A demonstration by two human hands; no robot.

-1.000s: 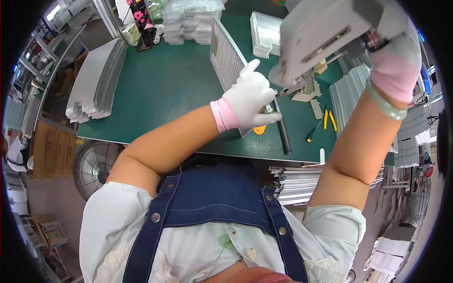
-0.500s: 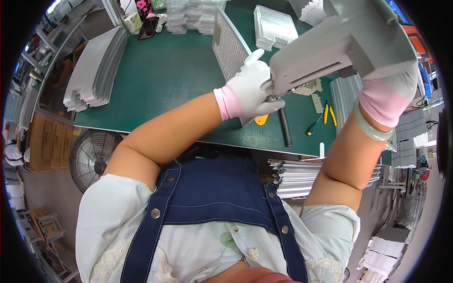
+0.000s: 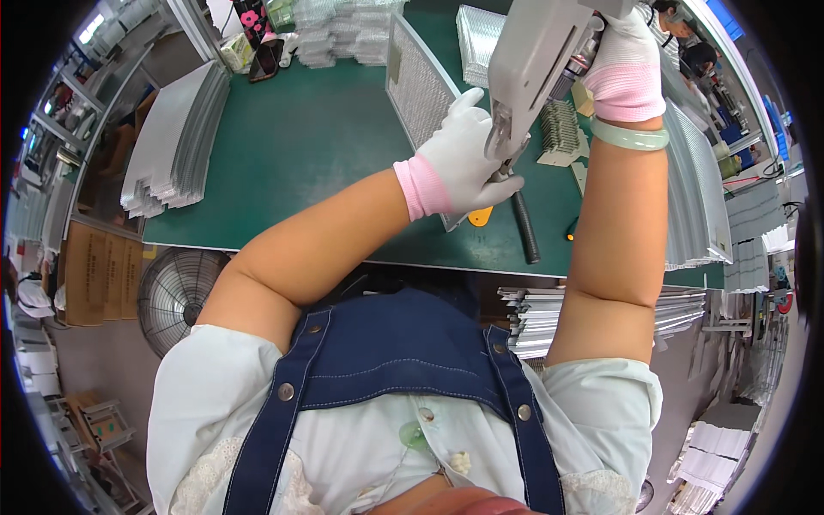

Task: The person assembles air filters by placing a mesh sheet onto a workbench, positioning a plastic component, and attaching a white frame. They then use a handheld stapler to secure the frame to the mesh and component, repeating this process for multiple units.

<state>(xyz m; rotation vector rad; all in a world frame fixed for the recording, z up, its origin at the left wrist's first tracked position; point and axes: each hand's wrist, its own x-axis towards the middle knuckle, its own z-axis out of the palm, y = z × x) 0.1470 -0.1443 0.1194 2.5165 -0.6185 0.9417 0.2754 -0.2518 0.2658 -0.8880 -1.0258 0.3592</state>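
Note:
A mesh panel (image 3: pixel 421 90) in a thin metal frame stands on edge on the green table. My left hand (image 3: pixel 459 154), in a white glove with a pink cuff, is closed round its right-hand edge. Close above that hand's fingers is the narrow nose of a large grey power tool (image 3: pixel 536 64), whose exact kind I cannot make out. My right hand (image 3: pixel 627 64), gloved alike, is at the tool's upper right; its fingers are mostly hidden, but it appears to grip the tool. Below the nose lie a black-handled tool (image 3: pixel 525 227) and a yellow piece (image 3: pixel 480 216).
Stacked panels (image 3: pixel 176 137) stand at the table's left, with more thin panels (image 3: pixel 695 197) at the right. Clear wrapped packs (image 3: pixel 343 34) and a phone (image 3: pixel 266 60) lie at the back. A comb-like part (image 3: pixel 562 133) is near my right wrist. A person (image 3: pixel 674 30) is beyond, far right.
My right hand has moved left and away from me, swinging the grey tool to a steeper angle. My left hand and the panel have hardly moved. My right forearm now hides the pliers.

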